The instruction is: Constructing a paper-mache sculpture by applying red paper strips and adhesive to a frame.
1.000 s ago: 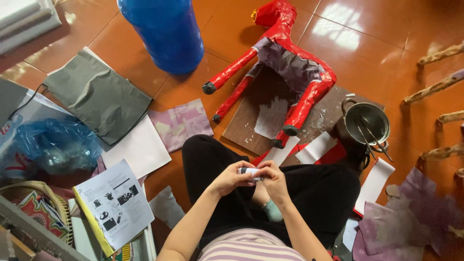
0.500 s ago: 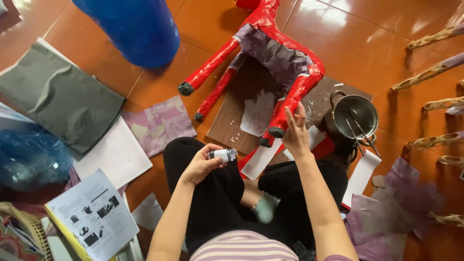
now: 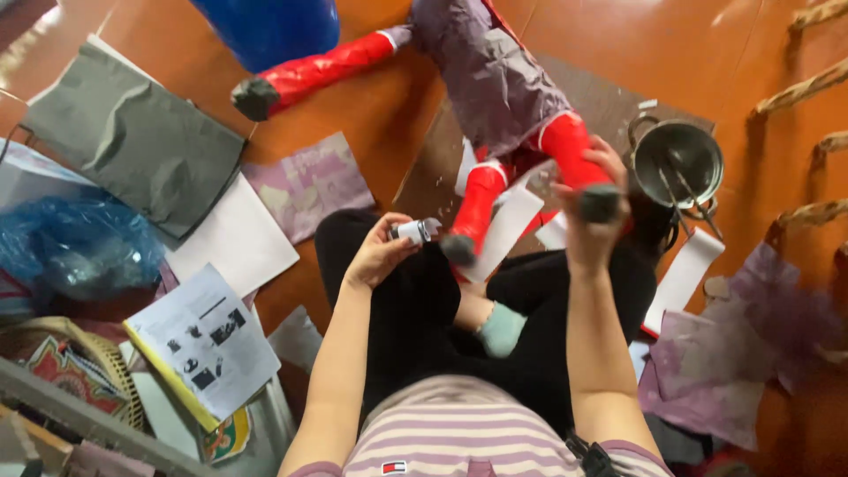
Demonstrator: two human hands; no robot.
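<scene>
Since half a second ago the red papier-mâché animal figure has been drawn closer to the person's lap, and the right hand, which then rested on one of its legs, now grips that leg near its dark foot, fingers wrapped around it. The left hand is closed around a small white roll of tape, held just above the left knee, much as before. The figure lies tilted across a brown cardboard sheet, its body covered in purple-grey paper, its other red legs spread toward the blue barrel and the person's black trousers. Just beside the right hand sits a metal pot with a tool inside it. White paper strips lie near the knees. To the left, on the floor, are a grey paper sheet, a pink-purple sheet, a blue plastic bag and a printed leaflet.
</scene>
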